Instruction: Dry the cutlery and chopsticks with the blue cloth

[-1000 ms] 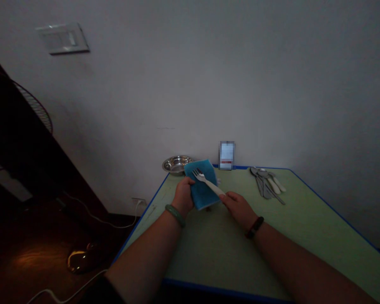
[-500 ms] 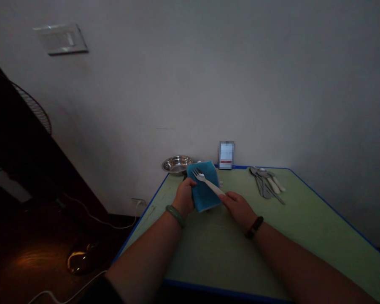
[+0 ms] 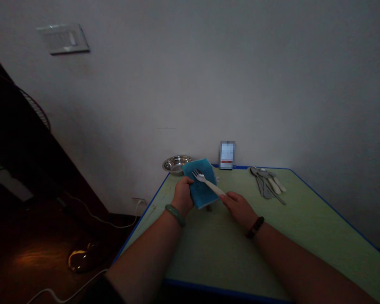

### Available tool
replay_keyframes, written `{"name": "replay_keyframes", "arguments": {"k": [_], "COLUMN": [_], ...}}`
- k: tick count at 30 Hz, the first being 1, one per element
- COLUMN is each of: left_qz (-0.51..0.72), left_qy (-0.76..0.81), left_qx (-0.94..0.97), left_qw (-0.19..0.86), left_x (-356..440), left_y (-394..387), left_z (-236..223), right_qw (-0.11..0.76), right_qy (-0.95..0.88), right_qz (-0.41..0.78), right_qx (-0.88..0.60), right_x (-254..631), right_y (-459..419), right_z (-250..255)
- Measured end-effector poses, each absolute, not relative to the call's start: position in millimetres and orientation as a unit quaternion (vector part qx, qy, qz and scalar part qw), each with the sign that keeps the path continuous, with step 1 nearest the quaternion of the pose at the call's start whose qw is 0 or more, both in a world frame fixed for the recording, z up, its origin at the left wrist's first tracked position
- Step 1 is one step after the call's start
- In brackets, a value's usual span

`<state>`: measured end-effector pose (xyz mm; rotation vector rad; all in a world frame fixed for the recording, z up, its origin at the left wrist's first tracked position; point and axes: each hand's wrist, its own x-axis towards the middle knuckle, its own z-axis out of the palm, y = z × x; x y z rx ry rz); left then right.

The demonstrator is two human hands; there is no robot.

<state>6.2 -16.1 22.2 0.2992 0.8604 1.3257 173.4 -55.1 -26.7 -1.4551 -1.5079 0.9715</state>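
Observation:
My left hand (image 3: 183, 196) is closed on the lower left edge of a folded blue cloth (image 3: 204, 196), with the thumb on its front face. In my right hand (image 3: 238, 207) is a fork (image 3: 212, 186) with a white handle, pinched at the handle's end. Its metal tines point up and left and lie in front of the cloth, near my left thumb; whether they touch the cloth I cannot tell. Behind the cloth, a metal bowl (image 3: 177, 164) is partly hidden.
Several spoons and other cutlery (image 3: 266, 181) lie in a pile at the table's back right. A phone (image 3: 227, 155) leans upright against the wall. The green table (image 3: 227, 257) has a blue edge. A white cable (image 3: 117, 227) hangs from a wall socket at left.
My left hand has shifted the cloth slightly left and up, tilting it. The fork and my right hand have stayed almost in place.

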Motion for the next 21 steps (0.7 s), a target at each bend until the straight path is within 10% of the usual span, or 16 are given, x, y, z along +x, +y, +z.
{"name": "replay_keyframes", "arguments": {"k": [21], "left_qz": [0.534], "left_qy": [0.413], "left_qx": [0.177], "left_qw": [0.716], "left_x": [8.7], "left_y": [-21.2], "left_z": [24.6], "right_qw": [0.411], "right_qy": [-0.590], "right_qz": [0.387], "right_qx": [-0.577], "right_x": [171.3], "right_y": [-58.3], "right_z": [-21.2]}}
